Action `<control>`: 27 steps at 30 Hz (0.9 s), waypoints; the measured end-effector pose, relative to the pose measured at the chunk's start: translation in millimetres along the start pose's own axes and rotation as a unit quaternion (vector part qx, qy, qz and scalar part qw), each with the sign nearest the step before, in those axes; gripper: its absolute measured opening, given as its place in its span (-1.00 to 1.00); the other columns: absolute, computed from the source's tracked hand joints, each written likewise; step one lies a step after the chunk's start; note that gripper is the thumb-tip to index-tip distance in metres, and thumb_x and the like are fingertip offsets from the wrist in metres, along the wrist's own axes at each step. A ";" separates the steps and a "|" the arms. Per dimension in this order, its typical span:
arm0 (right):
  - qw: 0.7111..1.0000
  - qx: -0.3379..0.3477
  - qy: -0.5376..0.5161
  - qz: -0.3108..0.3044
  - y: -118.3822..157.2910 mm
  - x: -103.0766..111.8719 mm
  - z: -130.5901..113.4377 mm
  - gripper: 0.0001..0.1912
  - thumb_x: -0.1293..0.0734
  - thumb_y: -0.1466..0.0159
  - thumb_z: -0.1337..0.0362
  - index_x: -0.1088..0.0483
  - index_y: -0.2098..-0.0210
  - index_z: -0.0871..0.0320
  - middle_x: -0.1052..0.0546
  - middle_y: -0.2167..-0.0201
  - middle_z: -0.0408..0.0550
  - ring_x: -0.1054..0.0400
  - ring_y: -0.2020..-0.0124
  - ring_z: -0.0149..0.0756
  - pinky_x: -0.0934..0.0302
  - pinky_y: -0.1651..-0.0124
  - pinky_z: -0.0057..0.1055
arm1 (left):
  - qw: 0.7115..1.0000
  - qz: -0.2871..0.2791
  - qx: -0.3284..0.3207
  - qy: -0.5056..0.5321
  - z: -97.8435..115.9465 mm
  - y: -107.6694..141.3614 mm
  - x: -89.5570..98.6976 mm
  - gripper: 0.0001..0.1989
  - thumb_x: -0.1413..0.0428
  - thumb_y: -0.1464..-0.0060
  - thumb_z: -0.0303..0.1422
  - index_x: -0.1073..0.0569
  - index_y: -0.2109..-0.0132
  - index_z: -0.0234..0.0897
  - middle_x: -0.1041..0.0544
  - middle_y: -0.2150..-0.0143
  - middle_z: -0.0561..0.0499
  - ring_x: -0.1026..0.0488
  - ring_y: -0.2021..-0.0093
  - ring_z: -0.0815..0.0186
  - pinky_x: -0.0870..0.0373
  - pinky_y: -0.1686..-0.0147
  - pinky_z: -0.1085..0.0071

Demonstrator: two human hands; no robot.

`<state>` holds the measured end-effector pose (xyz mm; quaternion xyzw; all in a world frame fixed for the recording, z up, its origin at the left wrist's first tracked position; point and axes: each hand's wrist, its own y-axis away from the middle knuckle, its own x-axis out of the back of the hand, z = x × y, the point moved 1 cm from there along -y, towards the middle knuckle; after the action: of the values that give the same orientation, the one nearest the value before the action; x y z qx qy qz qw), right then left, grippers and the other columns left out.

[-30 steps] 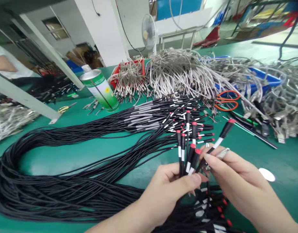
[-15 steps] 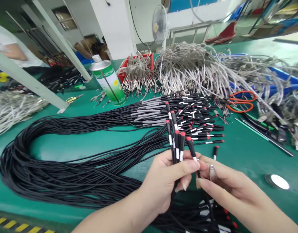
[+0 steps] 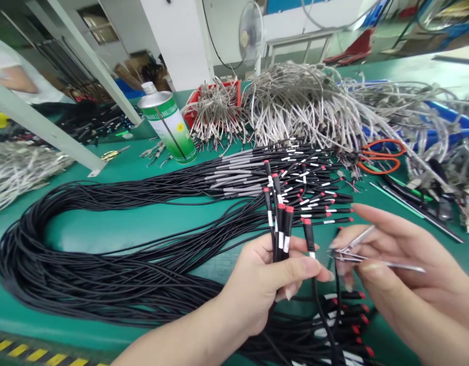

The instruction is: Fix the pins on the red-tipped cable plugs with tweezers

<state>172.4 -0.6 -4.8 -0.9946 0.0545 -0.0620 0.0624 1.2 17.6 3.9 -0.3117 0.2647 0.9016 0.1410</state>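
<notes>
My left hand (image 3: 272, 269) is closed round several black cables (image 3: 281, 231) with red-capped ends and white labels, the ends pointing up. One more red-capped cable (image 3: 308, 235) stands apart at its fingertips. To the right, my right hand (image 3: 394, 264) pinches a small silver metal tool (image 3: 354, 256), its thin blades pointing left toward the single cable. A cable hangs just behind the tool's tip. Below both hands lie more black cables (image 3: 326, 325) with red ends. A long looped bundle of black cables (image 3: 105, 274) spreads over the green table (image 3: 116, 231) at left.
A green and white can (image 3: 169, 127) stands behind the bundle. Further back are a red bin (image 3: 192, 101) of grey cables and a large grey cable heap (image 3: 295, 107). Orange-handled scissors (image 3: 379, 165) lie at right. A person's arm (image 3: 17, 79) shows at far left.
My right hand has moved right, away from the single cable, and the silver tool now shows extended between its fingers. The single cable has shifted slightly right; my left hand has kept its hold.
</notes>
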 end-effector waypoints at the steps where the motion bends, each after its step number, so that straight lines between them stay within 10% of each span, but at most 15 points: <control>1: 1.000 0.008 -0.010 0.013 1.2 -0.9 -1.2 -0.55 -0.38 -0.20 0.15 -0.30 -0.08 -0.18 -0.50 0.27 -0.17 -0.44 0.43 -0.39 -0.41 0.42 -0.59 | 1.000 0.000 0.002 -0.003 -0.1 -0.3 -0.2 -0.74 -0.36 0.15 -0.40 -0.46 0.31 -0.34 -0.59 0.48 0.00 -0.15 0.68 0.61 0.10 0.65 0.54; 27: 0.997 -0.016 -0.034 0.064 11.4 -16.1 -19.9 -0.69 -0.44 -0.12 0.22 -0.40 0.17 -0.26 -0.52 0.31 -0.27 -0.43 0.39 -0.37 -0.46 0.34 -0.57 | 1.000 0.010 0.025 -0.009 -1.2 0.8 -3.1 -0.77 -0.36 0.20 -0.38 -0.49 0.38 -0.34 -0.58 0.53 -0.02 -0.18 0.68 0.57 0.11 0.65 0.50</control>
<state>152.7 -12.4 11.4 -0.9916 0.1166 -0.0230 0.0517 3.8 16.0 5.3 -0.2971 0.2889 0.8989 0.1422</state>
